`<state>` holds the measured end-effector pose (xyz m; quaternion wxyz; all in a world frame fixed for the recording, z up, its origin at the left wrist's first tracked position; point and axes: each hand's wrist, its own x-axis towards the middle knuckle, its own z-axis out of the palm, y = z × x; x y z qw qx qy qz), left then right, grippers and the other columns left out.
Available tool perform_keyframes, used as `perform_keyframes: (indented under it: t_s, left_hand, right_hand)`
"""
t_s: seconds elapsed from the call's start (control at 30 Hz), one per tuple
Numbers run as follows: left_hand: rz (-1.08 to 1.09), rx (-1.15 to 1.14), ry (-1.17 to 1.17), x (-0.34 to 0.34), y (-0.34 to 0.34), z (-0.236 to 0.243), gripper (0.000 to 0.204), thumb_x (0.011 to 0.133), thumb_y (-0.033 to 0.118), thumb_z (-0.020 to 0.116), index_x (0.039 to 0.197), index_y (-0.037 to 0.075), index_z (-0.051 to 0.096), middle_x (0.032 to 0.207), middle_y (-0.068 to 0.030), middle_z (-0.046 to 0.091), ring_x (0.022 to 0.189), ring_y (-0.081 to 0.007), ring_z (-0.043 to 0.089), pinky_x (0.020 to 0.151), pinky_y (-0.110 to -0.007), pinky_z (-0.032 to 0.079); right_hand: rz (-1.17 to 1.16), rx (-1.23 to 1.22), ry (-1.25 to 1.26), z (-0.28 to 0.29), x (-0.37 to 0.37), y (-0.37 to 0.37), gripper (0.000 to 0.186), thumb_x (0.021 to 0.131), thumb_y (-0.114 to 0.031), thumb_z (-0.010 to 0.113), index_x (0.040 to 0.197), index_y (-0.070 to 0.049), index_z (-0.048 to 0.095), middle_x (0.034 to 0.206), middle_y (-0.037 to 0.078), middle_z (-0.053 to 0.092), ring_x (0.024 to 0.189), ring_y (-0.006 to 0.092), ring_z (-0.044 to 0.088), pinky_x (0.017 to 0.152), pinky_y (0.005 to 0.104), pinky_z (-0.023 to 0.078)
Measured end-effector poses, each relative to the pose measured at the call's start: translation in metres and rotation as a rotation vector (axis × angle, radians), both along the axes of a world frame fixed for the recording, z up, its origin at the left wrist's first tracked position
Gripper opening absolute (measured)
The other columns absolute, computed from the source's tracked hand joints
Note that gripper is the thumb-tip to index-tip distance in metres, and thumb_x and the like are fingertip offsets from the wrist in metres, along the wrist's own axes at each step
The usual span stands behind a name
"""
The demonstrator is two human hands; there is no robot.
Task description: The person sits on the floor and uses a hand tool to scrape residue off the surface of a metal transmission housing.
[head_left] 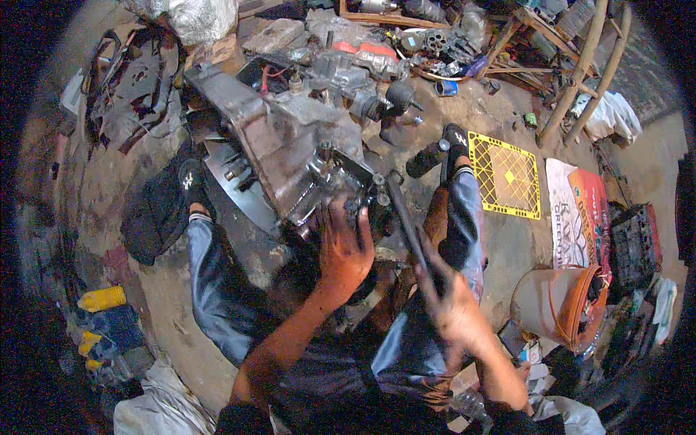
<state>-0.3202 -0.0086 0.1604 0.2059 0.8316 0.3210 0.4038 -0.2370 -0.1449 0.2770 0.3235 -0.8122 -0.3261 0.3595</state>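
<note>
A large greasy metal gearbox housing [290, 145] stands on the ground between my legs, its near end open with mechanical parts inside. My left hand [344, 246] is at that near end, fingers bent around a small dark part that they mostly hide. In my closed right hand [460, 312], slightly blurred, is a long dark metal bar [409, 225]. It slants up and to the left, and its far end lies beside the housing's right edge, near a round metal fitting [380, 190]. Contact there cannot be made out.
Beyond the housing lie several greasy engine parts [399, 98]. A yellow plastic grate [505, 174] lies by my right foot, with a dark cylinder [428, 158] beside it. Farther right are a printed sack [573, 210] and a bucket [540, 304]. Yellow-capped bottles [101, 299] stand at left.
</note>
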Motion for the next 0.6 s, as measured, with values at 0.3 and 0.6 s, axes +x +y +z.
perform_keyframes:
  t_s: [0.3,0.6]
  left_hand:
    - [0.024,0.071,0.087,-0.002,0.005,-0.005,0.031,0.089,0.009,0.052,0.115,-0.006,0.044,0.109,-0.0231,0.049,0.103,-0.0412,0.047,0.093,-0.049,0.035]
    - [0.023,-0.030,-0.028,0.003,0.004,-0.001,0.033,0.090,0.011,0.053,0.117,-0.005,0.043,0.111,-0.0260,0.048,0.103,-0.0433,0.046,0.094,-0.050,0.033]
  right_hand:
    - [0.219,-0.100,-0.351,0.004,0.003,-0.016,0.050,0.086,-0.024,0.058,0.132,-0.008,0.045,0.085,0.031,0.061,0.082,0.0463,0.061,0.073,0.0533,0.049]
    - [0.212,-0.261,-0.189,0.022,0.001,-0.018,0.050,0.085,-0.020,0.059,0.133,-0.013,0.045,0.087,0.029,0.061,0.086,0.0442,0.059,0.079,0.0500,0.047]
